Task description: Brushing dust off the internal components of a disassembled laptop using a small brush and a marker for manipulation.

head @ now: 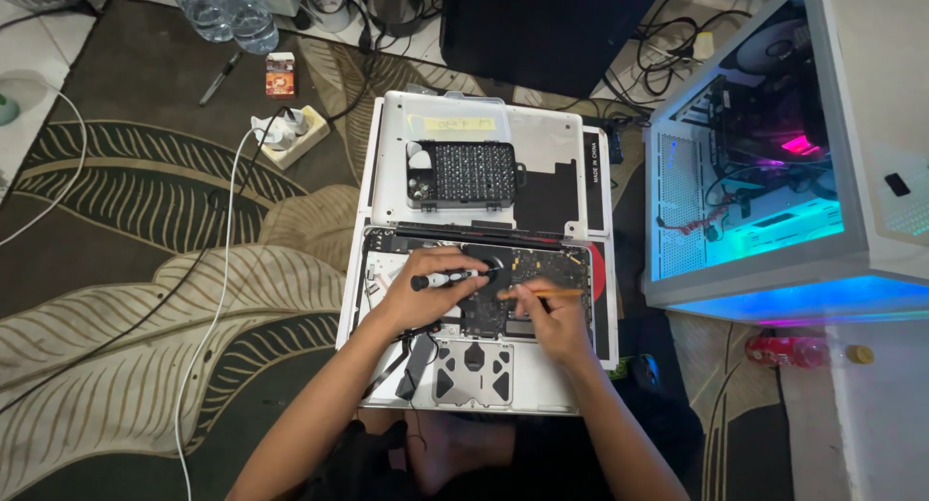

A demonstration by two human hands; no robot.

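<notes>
Left hand: I am closing my left hand (426, 293) around a small precision screwdriver (447, 279), black handle toward my wrist, pale shaft toward the fan.
Right hand: I am pinching a thin tan stick (549, 294), a spudger or pencil as far as I can tell, in my right hand (547, 317); the fingers are curled shut on it.
Where the work is lying: the opened white laptop (387, 269) is sitting directly under both hands, its black logic board (542, 265) just past my right fingertips and the round fan (481, 261) between the two hands.
Screwdriver axis: it is lying almost level, long axis running left to right, tip pointing right toward the fan and tilting slightly away from me.
Stick axis: it is also running left to right, nearly parallel to the screwdriver, one end meeting my fingers near the board.
Done so far: the bottom cover (552, 152) is already off and resting beyond my hands, with a black bit case (468, 173) sitting open on it.
Left to do: I am judging the teardown as early to middle; board, fan and trackpad (473, 372) nearest me are all seated in the shell.
Right of my hands: a lit glass-sided desktop computer case (774, 152) is glowing blue.
</notes>
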